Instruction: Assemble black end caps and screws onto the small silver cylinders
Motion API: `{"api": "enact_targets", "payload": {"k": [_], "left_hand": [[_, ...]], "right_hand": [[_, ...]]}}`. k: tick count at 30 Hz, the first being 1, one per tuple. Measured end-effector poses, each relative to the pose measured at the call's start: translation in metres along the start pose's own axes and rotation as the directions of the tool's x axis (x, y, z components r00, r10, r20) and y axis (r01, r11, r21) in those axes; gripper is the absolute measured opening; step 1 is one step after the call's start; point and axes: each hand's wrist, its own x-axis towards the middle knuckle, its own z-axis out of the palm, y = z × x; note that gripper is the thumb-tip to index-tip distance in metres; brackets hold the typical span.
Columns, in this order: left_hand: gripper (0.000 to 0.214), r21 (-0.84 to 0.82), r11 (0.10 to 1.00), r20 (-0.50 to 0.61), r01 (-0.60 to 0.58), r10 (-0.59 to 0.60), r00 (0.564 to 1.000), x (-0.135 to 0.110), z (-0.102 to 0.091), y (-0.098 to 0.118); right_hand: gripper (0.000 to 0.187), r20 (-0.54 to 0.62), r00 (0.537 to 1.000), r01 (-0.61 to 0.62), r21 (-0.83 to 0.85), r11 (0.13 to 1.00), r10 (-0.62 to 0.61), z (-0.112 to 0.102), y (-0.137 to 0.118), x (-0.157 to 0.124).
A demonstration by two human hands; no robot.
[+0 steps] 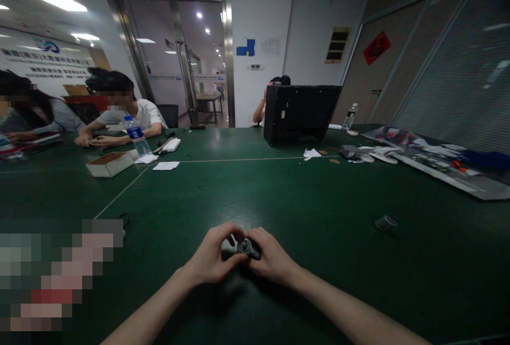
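Both my hands meet low in the middle of the green table. My left hand and my right hand are curled with fingertips pinched round a small round metal part held between them, just above the tabletop. A second small dark cylindrical part lies on the table to the right, apart from my hands.
A black monitor stands at the far middle, a person behind it. Two people sit at the far left beside a water bottle and a flat cardboard box. Papers, another bottle and a long board lie at right.
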Motion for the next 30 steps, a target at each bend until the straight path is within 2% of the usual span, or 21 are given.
{"api": "enact_targets", "payload": {"k": [4,14,23,30], "left_hand": [[0.011,-0.016,0.999,-0.034,-0.03,0.03,0.999,0.0001,-0.0004,-0.0002],[0.011,-0.064,0.998,0.001,0.024,-0.023,1.0,0.0034,-0.0064,0.0004],[0.012,-0.028,0.998,0.066,0.058,-0.057,0.996,0.0058,-0.0082,0.0001],[0.01,-0.015,0.999,0.06,0.046,-0.045,0.997,0.0046,-0.007,-0.0003]], "right_hand": [[0.015,0.001,0.999,0.034,-0.037,0.999,-0.033,0.0018,0.0004,0.001],[0.023,0.049,0.998,0.053,-0.15,0.987,-0.046,-0.0029,0.0031,0.0003],[0.018,0.061,0.996,0.068,-0.146,0.987,-0.059,-0.0054,0.0004,0.0003],[0.019,0.046,0.998,0.051,-0.169,0.984,-0.044,-0.0044,-0.0004,-0.0004]]}}
